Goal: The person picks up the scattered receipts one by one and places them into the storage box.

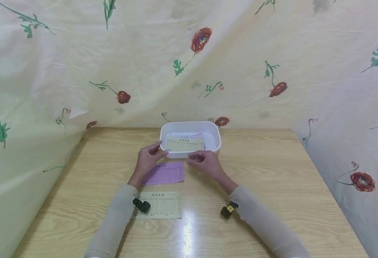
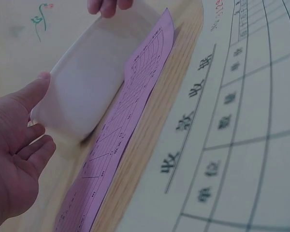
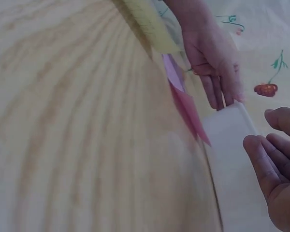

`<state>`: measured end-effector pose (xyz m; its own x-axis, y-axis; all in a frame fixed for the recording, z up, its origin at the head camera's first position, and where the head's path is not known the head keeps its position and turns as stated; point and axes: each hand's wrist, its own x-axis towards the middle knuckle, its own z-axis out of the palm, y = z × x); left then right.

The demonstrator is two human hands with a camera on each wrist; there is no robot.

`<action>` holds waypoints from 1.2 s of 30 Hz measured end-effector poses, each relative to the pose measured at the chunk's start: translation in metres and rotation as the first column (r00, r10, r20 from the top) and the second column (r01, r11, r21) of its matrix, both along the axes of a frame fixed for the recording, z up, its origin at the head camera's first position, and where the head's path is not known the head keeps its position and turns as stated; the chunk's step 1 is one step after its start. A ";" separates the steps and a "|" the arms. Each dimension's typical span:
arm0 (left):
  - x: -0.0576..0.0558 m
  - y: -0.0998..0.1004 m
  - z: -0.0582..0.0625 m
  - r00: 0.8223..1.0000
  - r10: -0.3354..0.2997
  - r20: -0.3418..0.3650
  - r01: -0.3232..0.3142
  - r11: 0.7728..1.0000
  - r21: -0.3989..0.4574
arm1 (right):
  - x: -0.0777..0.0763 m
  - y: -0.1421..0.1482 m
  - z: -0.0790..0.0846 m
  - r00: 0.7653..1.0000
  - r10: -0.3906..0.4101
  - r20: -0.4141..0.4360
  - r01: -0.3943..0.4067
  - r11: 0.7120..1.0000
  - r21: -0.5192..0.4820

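A white plastic basin stands near the far edge of the table. My left hand holds its near left corner, thumb on the rim and fingers around the outside. Over the front rim, my right hand has its fingers loosely bent; in the right wrist view a gap shows between its thumb and fingers. A pale yellow receipt slip lies in the basin, with more paper partly hidden behind it. A purple receipt slip rests in front of the basin, partly covered by the left hand.
Closer to me lies another pale yellow receipt slip, partly under the left forearm. The wooden table meets a flowered cloth at the back and sides. A small black camera is strapped to the right wrist.
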<state>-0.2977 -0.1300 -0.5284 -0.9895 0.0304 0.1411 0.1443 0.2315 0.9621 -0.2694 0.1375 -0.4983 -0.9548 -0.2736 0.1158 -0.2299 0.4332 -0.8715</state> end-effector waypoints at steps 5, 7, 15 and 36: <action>0.000 0.000 0.000 1.000 -0.007 -0.006 0.007 1.000 0.010 | 0.002 -0.007 -0.009 0.999 0.007 0.045 -0.006 1.000 -0.018; -0.001 0.000 0.000 1.000 -0.007 -0.010 0.007 1.000 0.014 | 0.001 -0.010 -0.013 0.999 0.011 0.049 -0.009 1.000 -0.027; -0.001 -0.001 -0.001 1.000 -0.010 -0.012 0.010 1.000 0.027 | -0.001 -0.016 -0.023 0.999 0.004 0.046 -0.004 1.000 -0.008; -0.003 -0.001 -0.003 1.000 -0.021 -0.013 0.022 0.999 0.049 | -0.005 -0.031 -0.028 0.994 0.024 0.111 -0.026 1.000 0.017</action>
<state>-0.3010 -0.1309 -0.5312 -0.9869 0.0446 0.1549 0.1605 0.1811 0.9703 -0.2743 0.1069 -0.5266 -0.9544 -0.2986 0.0043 -0.1431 0.4448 -0.8841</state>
